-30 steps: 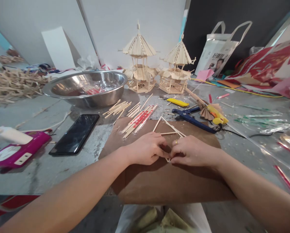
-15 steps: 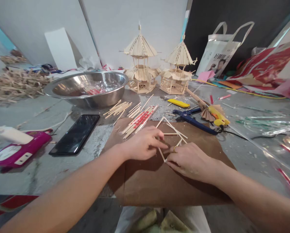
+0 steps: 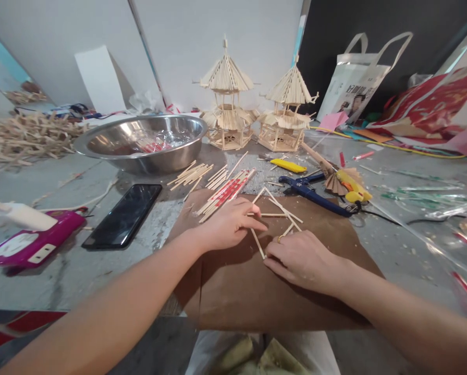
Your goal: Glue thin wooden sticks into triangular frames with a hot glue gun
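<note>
A frame of thin wooden sticks (image 3: 275, 215), joined at angles, lies flat on a brown board (image 3: 253, 304). My right hand (image 3: 306, 258) has its fingertips closed on the frame's near corner, and the palm hides part of its right side. A ring circles one finger. On the other side, my left hand (image 3: 231, 224) hovers over the frame's left edge, thumb stretched out and fingers apart, near the end of a crosswise stick. Just beyond it rests a bundle of sticks in a red-printed clear wrapper (image 3: 233, 188), with loose sticks (image 3: 192, 174) beside it.
Two stick-built pavilions (image 3: 228, 104) stand at the back, right of a steel basin (image 3: 139, 159). A phone (image 3: 122, 216) and a magenta device (image 3: 53, 237) lie left. Blue-handled cutters (image 3: 315, 195), a yellow utility knife (image 3: 288, 165) and a hot-looking clutter of plastic wrappers (image 3: 425, 190) lie right.
My left hand has drawn slightly back to the left from the frame's near corner, its thumb now farther from my right hand. The right hand stays at that corner.
</note>
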`<action>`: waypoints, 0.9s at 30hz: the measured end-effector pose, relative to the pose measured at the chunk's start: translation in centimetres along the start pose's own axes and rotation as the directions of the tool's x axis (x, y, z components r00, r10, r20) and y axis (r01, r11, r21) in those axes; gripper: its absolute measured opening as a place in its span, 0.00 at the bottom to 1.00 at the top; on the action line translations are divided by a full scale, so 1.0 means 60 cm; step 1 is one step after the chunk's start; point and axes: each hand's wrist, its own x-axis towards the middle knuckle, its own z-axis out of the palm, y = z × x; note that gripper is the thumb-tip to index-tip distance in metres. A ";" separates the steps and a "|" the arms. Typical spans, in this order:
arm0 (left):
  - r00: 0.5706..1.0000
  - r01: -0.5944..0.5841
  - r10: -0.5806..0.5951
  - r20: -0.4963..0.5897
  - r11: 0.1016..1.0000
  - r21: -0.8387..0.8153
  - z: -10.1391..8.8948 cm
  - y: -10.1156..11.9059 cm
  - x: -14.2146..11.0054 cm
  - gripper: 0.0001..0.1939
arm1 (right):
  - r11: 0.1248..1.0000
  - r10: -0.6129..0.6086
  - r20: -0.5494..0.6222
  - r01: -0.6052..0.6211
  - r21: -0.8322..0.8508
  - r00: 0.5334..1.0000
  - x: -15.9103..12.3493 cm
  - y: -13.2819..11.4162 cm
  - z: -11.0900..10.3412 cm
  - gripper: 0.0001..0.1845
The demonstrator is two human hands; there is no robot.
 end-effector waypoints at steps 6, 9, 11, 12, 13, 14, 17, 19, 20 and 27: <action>0.995 -0.079 0.075 0.070 0.996 0.051 0.010 0.009 0.002 0.23 | 0.999 0.014 -0.036 -0.015 -0.035 0.999 -0.001 -0.003 0.008 0.13; 0.992 -0.098 0.093 0.083 0.993 0.066 0.014 0.010 0.002 0.22 | 0.999 0.022 -0.053 -0.024 -0.038 0.998 -0.001 -0.003 0.009 0.13; 0.990 -0.114 0.107 0.091 0.991 0.069 0.016 0.010 0.003 0.20 | 0.999 0.031 -0.054 -0.033 -0.036 0.998 -0.001 -0.004 0.008 0.13; 0.988 -0.122 0.115 0.098 0.990 0.070 0.017 0.011 0.003 0.19 | 0.999 0.035 -0.051 -0.037 -0.034 0.998 -0.001 -0.004 0.008 0.13; 0.987 -0.130 0.122 0.104 0.989 0.073 0.018 0.011 0.004 0.19 | 0.999 0.039 -0.047 -0.040 -0.035 0.998 -0.001 -0.004 0.008 0.13; 0.986 -0.136 0.128 0.108 0.988 0.076 0.018 0.011 0.004 0.19 | 0.998 0.041 -0.043 -0.042 -0.037 0.998 -0.001 -0.005 0.007 0.13; 0.984 -0.151 0.141 0.107 0.985 0.086 0.020 0.011 0.004 0.18 | 0.997 0.052 -0.031 -0.053 -0.049 0.998 -0.002 -0.007 0.006 0.13; 0.984 -0.157 0.147 0.104 0.983 0.093 0.021 0.011 0.005 0.18 | 0.997 0.059 -0.025 -0.061 -0.057 0.998 -0.003 -0.008 0.007 0.13; 0.983 -0.160 0.150 0.104 0.982 0.097 0.021 0.011 0.004 0.17 | 0.996 0.063 -0.021 -0.064 -0.060 0.998 -0.003 -0.009 0.007 0.13; 0.979 -0.188 0.178 0.097 0.976 0.106 0.022 0.012 0.004 0.15 | 0.999 0.030 -0.012 -0.031 -0.040 0.999 0.003 -0.009 0.019 0.11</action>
